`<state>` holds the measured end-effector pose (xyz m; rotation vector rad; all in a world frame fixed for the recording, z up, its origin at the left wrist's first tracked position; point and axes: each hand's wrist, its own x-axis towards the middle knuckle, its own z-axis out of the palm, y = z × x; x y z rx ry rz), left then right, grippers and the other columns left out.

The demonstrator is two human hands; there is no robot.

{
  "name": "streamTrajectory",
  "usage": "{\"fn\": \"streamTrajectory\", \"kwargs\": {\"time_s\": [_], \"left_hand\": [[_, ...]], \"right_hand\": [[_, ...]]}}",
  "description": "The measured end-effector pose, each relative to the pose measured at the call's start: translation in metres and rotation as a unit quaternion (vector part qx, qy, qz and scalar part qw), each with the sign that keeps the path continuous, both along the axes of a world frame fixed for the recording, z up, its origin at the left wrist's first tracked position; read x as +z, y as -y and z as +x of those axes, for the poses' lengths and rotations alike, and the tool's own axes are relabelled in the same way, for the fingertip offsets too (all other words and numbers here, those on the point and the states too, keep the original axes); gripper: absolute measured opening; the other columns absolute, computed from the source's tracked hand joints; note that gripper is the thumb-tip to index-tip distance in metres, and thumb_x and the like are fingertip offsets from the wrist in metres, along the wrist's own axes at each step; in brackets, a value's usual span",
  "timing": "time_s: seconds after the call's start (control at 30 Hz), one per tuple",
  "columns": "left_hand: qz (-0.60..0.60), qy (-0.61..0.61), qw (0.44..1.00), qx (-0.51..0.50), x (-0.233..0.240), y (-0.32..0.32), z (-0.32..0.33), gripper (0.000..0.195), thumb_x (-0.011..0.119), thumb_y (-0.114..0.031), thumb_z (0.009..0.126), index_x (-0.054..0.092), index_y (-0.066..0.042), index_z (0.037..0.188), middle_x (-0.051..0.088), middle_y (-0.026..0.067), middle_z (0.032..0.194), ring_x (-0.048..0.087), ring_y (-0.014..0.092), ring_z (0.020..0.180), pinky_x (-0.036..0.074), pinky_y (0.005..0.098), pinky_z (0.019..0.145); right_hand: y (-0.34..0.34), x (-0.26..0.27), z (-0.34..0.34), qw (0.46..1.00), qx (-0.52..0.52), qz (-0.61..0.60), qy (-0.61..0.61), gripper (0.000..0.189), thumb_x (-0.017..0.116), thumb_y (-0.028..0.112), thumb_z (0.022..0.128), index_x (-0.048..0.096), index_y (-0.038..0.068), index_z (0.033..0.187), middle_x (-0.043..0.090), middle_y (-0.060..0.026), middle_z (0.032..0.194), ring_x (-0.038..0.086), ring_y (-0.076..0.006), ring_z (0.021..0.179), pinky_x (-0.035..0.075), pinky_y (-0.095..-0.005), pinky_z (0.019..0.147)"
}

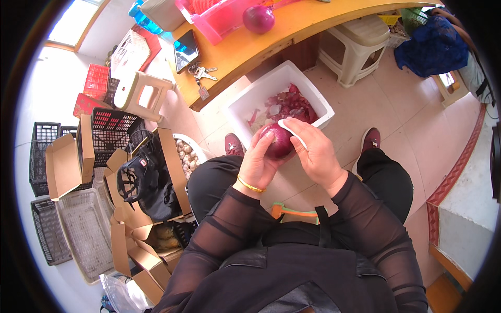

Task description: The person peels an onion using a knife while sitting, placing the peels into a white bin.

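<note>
My left hand (258, 162) grips a whole red onion (278, 148) from below and the side, its thumb lying on the skin near one end. Folded in my right hand (313, 152) is a flat white piece (290, 131), perhaps a cloth or pad, which touches or nearly touches the onion's right side. Much of it is hidden behind my fingers. Beneath both hands a white foam box (236, 111) stands on the floor, with loose red onion skins (293, 103) heaped in its far part. Another red onion (258, 19) sits on the wooden table by a pink basket (213, 23).
Keys (203, 73) and a smartphone (186, 51) lie at the table's left end. Plastic stools (143, 96) stand left and right. Garlic bulbs (187, 156) fill a container beside my left leg, near open cardboard boxes (64, 168) and black crates (117, 125). A person (465, 51) is partly visible at right.
</note>
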<state>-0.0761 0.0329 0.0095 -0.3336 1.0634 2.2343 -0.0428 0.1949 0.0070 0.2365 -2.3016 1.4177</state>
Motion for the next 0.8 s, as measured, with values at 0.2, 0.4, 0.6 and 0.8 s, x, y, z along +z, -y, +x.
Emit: {"fn": "streamTrajectory", "kwargs": {"time_s": [0.2, 0.4, 0.6, 0.8], "left_hand": [[-0.026, -0.012, 0.999, -0.039, -0.012, 0.006, 0.002, 0.044, 0.058, -0.018, 0.098, 0.042, -0.013, 0.139, 0.055, 0.0080, 0.127, 0.059, 0.022, 0.113, 0.053, 0.0427, 0.093], [-0.070, -0.087, 0.990, -0.090, 0.005, -0.004, 0.003, 0.051, 0.067, -0.010, 0.091, 0.044, -0.009, 0.137, 0.055, 0.0068, 0.123, 0.057, 0.019, 0.113, 0.050, 0.0373, 0.095], [-0.023, -0.028, 0.998, -0.047, 0.020, -0.009, -0.013, 0.045, 0.063, -0.016, 0.095, 0.044, -0.009, 0.135, 0.052, 0.0084, 0.128, 0.054, 0.025, 0.118, 0.051, 0.0445, 0.095], [-0.038, -0.054, 0.992, -0.106, 0.023, -0.021, -0.025, 0.042, 0.058, -0.020, 0.098, 0.044, -0.011, 0.136, 0.055, 0.0072, 0.125, 0.057, 0.023, 0.114, 0.052, 0.0435, 0.094]], "right_hand": [[0.005, 0.017, 0.004, 0.989, 0.060, 0.126, -0.040, 0.033, 0.063, 0.012, 0.090, 0.064, 0.010, 0.124, 0.063, -0.0116, 0.127, 0.056, -0.0304, 0.123, 0.036, -0.0474, 0.110], [-0.014, 0.008, -0.004, 0.993, 0.038, 0.113, 0.004, 0.028, 0.059, 0.014, 0.095, 0.065, 0.009, 0.122, 0.063, -0.0116, 0.127, 0.055, -0.0307, 0.124, 0.035, -0.0460, 0.111], [-0.019, 0.017, 0.004, 0.999, 0.006, 0.023, 0.024, 0.030, 0.052, 0.015, 0.100, 0.062, 0.006, 0.127, 0.063, -0.0137, 0.127, 0.056, -0.0314, 0.123, 0.037, -0.0437, 0.109], [-0.024, 0.036, 0.000, 0.987, -0.006, 0.140, -0.085, 0.031, 0.061, 0.013, 0.092, 0.063, 0.010, 0.123, 0.062, -0.0126, 0.126, 0.059, -0.0305, 0.115, 0.041, -0.0454, 0.105]]}}
